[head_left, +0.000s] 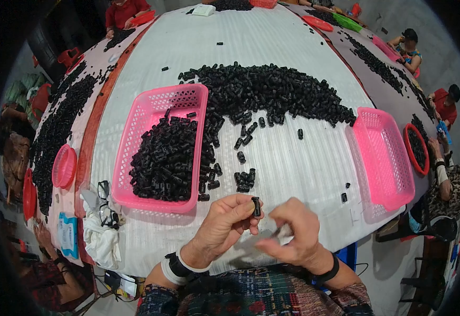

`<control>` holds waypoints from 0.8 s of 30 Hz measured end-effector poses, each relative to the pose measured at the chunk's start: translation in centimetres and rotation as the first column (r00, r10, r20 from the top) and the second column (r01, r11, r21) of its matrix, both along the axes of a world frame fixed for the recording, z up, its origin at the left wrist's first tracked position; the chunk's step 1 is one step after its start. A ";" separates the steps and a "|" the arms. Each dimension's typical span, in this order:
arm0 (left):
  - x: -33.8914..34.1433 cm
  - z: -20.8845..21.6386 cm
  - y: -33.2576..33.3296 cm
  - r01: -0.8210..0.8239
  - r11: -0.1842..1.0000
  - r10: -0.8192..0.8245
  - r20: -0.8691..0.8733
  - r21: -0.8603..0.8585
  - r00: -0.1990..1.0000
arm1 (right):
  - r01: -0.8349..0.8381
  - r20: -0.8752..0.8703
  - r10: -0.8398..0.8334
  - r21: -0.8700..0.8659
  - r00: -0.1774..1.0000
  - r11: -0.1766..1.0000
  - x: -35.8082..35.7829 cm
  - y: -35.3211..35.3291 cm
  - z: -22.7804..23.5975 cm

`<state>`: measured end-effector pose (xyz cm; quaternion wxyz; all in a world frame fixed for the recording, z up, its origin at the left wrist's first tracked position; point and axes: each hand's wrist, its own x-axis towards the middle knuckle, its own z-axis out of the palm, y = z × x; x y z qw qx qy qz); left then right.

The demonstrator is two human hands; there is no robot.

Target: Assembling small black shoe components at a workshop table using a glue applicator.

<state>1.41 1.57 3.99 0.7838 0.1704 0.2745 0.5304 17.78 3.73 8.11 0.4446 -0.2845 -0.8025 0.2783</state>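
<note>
My left hand (pixel 223 221) pinches a small black cylindrical plastic part (pixel 257 207) upright between thumb and fingers, over the near edge of the table. Just right of it, my right hand (pixel 298 231) is raised with its fingers curved. Motion smears the fingertips, and a greyish-white patch between them cannot be made out. A small cluster of the same black parts (pixel 245 180) lies just beyond my hands. To the left, a pink basket (pixel 202 142) holds a heap of these parts. A long pile of black parts (pixel 272 92) curves across the table behind.
A second pink basket (pixel 385 158) stands at the right edge. Left of my arms lie a white cloth (pixel 102 239), eyeglasses (pixel 108 213) and a blue packet (pixel 68 235). Other people work along both sides, among black piles and red bowls (pixel 417 149).
</note>
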 end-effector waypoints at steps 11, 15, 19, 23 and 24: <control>0.3 0.3 -0.1 0.078 0.997 -0.078 0.019 0.008 0.997 | -0.010 0.063 0.025 -0.226 0.998 0.974 0.4 2.0 -1.8; 0.3 0.1 -0.1 0.074 0.997 -0.074 0.027 0.002 0.997 | -0.039 0.060 0.054 -0.228 0.997 0.973 0.4 2.1 -2.2; 0.1 -0.2 0.0 0.074 0.997 -0.074 0.019 -0.009 0.997 | -0.034 0.085 0.055 -0.234 0.995 0.972 0.3 2.2 -2.3; 0.1 -0.3 0.0 0.075 0.997 -0.074 0.009 -0.019 0.997 | -0.025 0.096 0.049 -0.233 0.994 0.972 0.4 2.2 -2.3; 0.1 -0.3 0.0 0.072 0.997 -0.072 0.008 -0.021 0.997 | -0.007 0.124 0.036 -0.222 0.992 0.975 0.4 2.3 -2.4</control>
